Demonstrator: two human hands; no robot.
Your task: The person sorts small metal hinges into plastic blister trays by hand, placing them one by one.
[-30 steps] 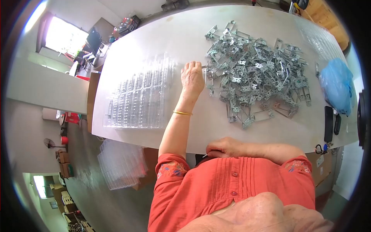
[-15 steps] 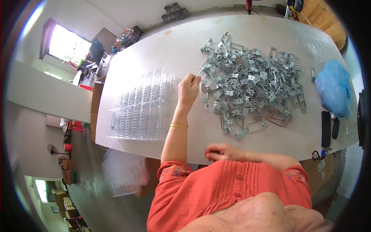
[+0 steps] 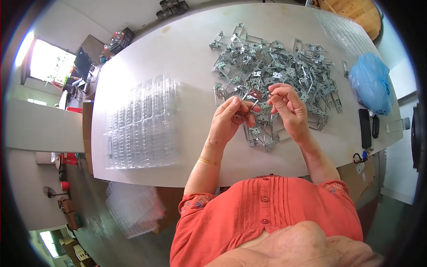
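Observation:
Both my hands are raised over the near edge of a heap of metal brackets (image 3: pixel 284 66). My left hand (image 3: pixel 231 118) is closed on a metal bracket (image 3: pixel 254 94), whose thin rods stick out between thumb and fingers. Close by on the right, my right hand (image 3: pixel 289 109) has its thumb and fingers pinched together at a small metal piece, too small to make out. A narrow gap separates the two hands. Clear plastic trays (image 3: pixel 144 122) with rows of compartments lie to the left on the white table (image 3: pixel 200 171).
At the right are a blue plastic bag (image 3: pixel 371 82), a black phone-like object (image 3: pixel 364 128), keys (image 3: pixel 359 157) and a small clear container (image 3: pixel 397 125). Bubble wrap (image 3: pixel 344 31) lies at the back right. More clear trays (image 3: pixel 133 207) are below the table's left front edge.
My left hand has come away from the heap's left edge with a bracket in it. My right hand has risen from beside my body to meet it. The view has shifted.

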